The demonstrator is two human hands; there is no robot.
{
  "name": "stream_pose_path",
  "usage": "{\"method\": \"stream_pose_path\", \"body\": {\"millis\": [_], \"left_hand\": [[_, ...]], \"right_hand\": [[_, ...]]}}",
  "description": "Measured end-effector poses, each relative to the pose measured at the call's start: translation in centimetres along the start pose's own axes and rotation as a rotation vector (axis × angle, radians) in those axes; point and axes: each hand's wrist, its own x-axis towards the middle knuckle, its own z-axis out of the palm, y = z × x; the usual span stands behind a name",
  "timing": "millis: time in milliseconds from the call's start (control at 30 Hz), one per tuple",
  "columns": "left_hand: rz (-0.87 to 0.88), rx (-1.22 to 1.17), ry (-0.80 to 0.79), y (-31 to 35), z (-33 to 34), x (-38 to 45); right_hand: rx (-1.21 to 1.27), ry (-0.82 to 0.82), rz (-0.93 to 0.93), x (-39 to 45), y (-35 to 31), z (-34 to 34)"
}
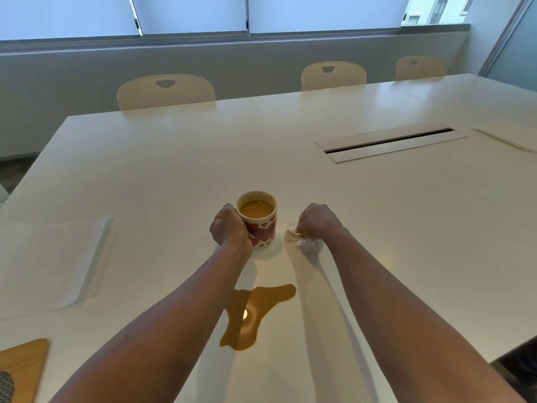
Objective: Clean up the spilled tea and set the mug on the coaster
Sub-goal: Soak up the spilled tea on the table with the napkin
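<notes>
A brown tea puddle [255,315] lies on the white table [174,170] between the person's forearms. Beyond it, the left hand [229,228] grips the upright heart-patterned mug [261,225], while the right hand [316,222], just beside, clenches a crumpled white tissue [299,239]. A wooden coaster [20,365] sits at the near left corner.

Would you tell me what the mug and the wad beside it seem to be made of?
The mug looks like glazed ceramic: thick cream rim, glossy wall, printed red hearts. The wad looks like soft white tissue or paper napkin, matte and crumpled; which one is unclear.
</notes>
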Motion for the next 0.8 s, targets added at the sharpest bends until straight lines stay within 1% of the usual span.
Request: {"method": "stream_pose_path", "body": {"millis": [167,300,433,567,667,800], "left_hand": [[0.026,0.096,-0.087,0.0,-0.9,0.5],[0.081,0.245,-0.154,0.0,-2.2,1.2],[0.165,0.336,-0.1,0.0,-4.1,1.8],[0.266,0.434,-0.03,-0.1,-6.7,1.9],[0.373,0.553,-0.042,-0.1,-9.0,2.0],[0.473,0.687,-0.059,0.2,-12.2,2.2]], "right_hand": [[-0.08,-0.018,-0.024,-1.2,-0.4,0.2],[-0.089,-0.042,-0.024,-2.2,-0.6,0.5],[-0.087,-0.067,-0.022,-3.4,-1.1,0.9],[-0.138,-0.109,-0.055,-4.9,-1.9,1.2],[-0.186,-0.13,-0.086,-6.0,-2.3,1.3],[-0.237,-0.187,-0.126,-7.5,-2.9,1.2]]}}
